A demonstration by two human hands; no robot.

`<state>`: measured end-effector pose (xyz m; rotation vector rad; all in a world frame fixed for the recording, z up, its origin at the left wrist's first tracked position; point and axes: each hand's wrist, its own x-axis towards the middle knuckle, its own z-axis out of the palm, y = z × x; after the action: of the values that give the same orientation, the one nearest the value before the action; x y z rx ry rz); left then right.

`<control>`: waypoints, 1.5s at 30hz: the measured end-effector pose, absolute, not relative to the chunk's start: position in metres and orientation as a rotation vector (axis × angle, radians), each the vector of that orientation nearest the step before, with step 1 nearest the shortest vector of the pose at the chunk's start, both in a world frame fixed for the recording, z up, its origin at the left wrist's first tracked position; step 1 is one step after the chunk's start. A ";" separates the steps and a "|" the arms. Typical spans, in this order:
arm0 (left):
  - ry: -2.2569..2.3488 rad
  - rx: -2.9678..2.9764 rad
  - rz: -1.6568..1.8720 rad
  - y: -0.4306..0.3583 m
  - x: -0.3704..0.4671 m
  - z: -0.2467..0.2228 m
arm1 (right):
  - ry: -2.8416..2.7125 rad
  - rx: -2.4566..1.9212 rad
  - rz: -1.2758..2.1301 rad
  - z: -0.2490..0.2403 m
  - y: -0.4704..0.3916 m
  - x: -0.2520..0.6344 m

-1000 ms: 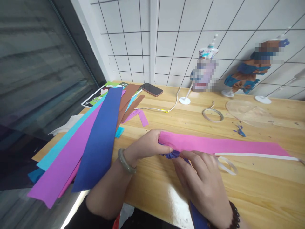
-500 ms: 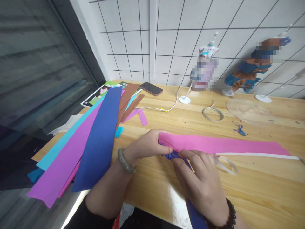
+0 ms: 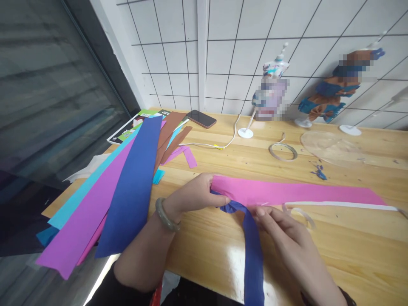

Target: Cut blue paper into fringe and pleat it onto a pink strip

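My left hand (image 3: 199, 193), with a green bangle at the wrist, is closed at the left end of a pink crepe paper strip (image 3: 296, 193). Its thumb presses the gathered end of a blue crepe paper strip (image 3: 253, 250) onto the pink one's lower edge. From there the blue strip hangs toward the table's front edge. My right hand (image 3: 287, 231) is pinched just right of the blue strip, by the pink edge; what its fingertips hold, if anything, is hidden. White tape (image 3: 338, 205) runs along that edge, and a loose curl of thin strip (image 3: 304, 216) lies behind the fingers.
Blue (image 3: 134, 191), purple and light-blue paper strips lie fanned at left, overhanging the table edge. Behind are a phone (image 3: 201, 118), a white cord (image 3: 207, 145), a tape roll (image 3: 283, 151), a clear disc (image 3: 331, 148) and two dressed figures on stands (image 3: 245, 133).
My right hand has let go of the blue strip and moved right, turning onto its side. The blue strip now hangs uncovered. My left hand keeps its hold.
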<state>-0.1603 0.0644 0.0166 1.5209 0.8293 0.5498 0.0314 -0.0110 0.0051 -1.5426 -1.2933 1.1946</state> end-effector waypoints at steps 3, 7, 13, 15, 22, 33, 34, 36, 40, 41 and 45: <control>0.812 1.528 0.541 0.064 -0.160 0.017 | -1.201 -1.437 1.535 0.003 -0.005 0.031; 0.826 1.550 0.569 0.065 -0.160 0.016 | -1.138 -1.358 1.653 -0.002 -0.001 0.028; 0.785 1.546 0.548 0.065 -0.162 0.017 | -0.833 -1.201 1.841 -0.002 -0.001 0.027; 0.774 1.538 0.541 0.065 -0.162 0.019 | -0.700 -1.158 1.929 -0.001 -0.001 0.028; 0.718 1.459 0.563 0.065 -0.162 0.018 | -1.046 -1.419 1.739 -0.006 -0.008 0.028; 0.841 1.572 0.605 0.064 -0.159 0.014 | -1.583 -1.600 1.203 -0.006 -0.016 0.029; 0.847 1.571 0.594 0.064 -0.159 0.013 | -1.620 -1.599 1.174 -0.005 -0.015 0.030; 0.842 1.573 0.582 0.064 -0.159 0.012 | -1.665 -1.591 1.122 -0.004 -0.013 0.032; 0.815 1.565 0.596 0.064 -0.159 0.013 | -1.693 -1.557 1.036 0.001 -0.008 0.030; 0.812 1.562 0.589 0.064 -0.159 0.013 | -1.704 -1.554 1.012 0.002 -0.007 0.029; 0.837 1.563 0.564 0.064 -0.160 0.015 | -1.738 -1.554 0.929 0.005 -0.006 0.022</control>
<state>-0.1600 0.0641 0.0150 1.5633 0.8372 0.5642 0.0222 -0.0063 0.0047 -1.5536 -1.7381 0.9288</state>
